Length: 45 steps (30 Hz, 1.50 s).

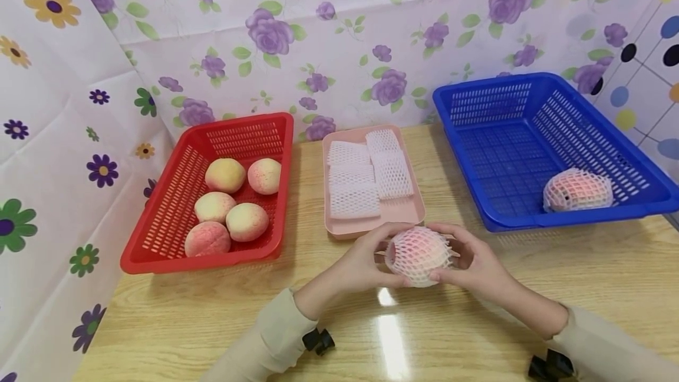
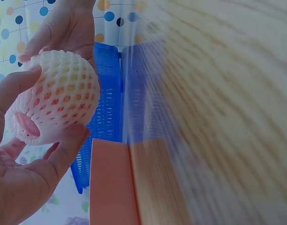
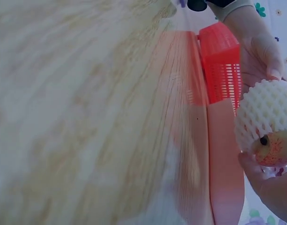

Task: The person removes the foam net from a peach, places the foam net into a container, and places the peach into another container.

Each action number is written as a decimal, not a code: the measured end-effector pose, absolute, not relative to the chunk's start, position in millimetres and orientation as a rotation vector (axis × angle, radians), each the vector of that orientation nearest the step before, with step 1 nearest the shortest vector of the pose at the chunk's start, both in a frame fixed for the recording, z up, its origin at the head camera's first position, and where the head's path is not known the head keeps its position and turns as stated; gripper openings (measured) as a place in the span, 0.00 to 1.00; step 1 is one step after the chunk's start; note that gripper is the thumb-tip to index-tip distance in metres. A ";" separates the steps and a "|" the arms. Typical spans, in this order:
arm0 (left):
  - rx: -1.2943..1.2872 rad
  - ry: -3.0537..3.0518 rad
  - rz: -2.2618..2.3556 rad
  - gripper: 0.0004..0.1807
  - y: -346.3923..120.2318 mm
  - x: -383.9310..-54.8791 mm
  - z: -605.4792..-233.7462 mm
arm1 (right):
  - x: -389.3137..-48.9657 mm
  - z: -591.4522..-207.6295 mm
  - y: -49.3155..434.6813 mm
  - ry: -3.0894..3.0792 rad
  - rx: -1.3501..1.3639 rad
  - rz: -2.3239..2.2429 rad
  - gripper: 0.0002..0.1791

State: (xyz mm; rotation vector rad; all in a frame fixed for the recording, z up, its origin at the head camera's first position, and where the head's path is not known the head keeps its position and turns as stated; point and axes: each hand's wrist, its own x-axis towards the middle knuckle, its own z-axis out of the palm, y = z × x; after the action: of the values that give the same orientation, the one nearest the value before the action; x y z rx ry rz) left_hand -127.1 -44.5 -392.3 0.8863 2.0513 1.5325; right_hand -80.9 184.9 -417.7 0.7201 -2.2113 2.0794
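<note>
Between both hands, above the table in front of the pink tray, is a peach (image 1: 421, 255) covered by a white foam net sleeve (image 2: 68, 89). My left hand (image 1: 366, 264) grips its left side, thumb and fingers curved round it. From the right, my right hand (image 1: 480, 264) holds it the same way. One end of the peach shows through the sleeve's opening in the left wrist view; the stem end with a dark spot shows in the right wrist view. Several flat foam net sleeves (image 1: 354, 199) lie on the pink tray (image 1: 395, 214).
At the left stands a red basket (image 1: 159, 240) with several bare peaches (image 1: 246, 221). A blue basket (image 1: 493, 152) on the right contains one netted peach (image 1: 578, 190). Both baskets and the tray rest on the wood-grain table (image 1: 212, 311), before a flowered cloth (image 1: 350, 34).
</note>
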 end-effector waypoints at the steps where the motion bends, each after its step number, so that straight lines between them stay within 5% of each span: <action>1: 0.874 2.036 1.545 0.45 -45.1 -127.3 -393.0 | -81.3 -418.1 184.6 -2.211 0.729 2.085 0.39; 18: 0.867 1.945 1.604 0.45 -54.5 -129.3 -393.7 | -85.5 -417.2 177.2 -2.282 0.802 2.063 0.50; 45: 0.814 1.943 1.811 0.38 -65.5 -124.4 -396.0 | -82.7 -409.4 176.5 -2.293 0.559 2.059 0.43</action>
State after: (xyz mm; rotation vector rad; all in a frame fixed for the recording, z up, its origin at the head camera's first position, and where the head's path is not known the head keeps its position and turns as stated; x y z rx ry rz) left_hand -124.4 -65.5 -396.0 0.8137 1.9435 1.8114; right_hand -82.7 176.5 -409.4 0.5587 -2.2932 2.0588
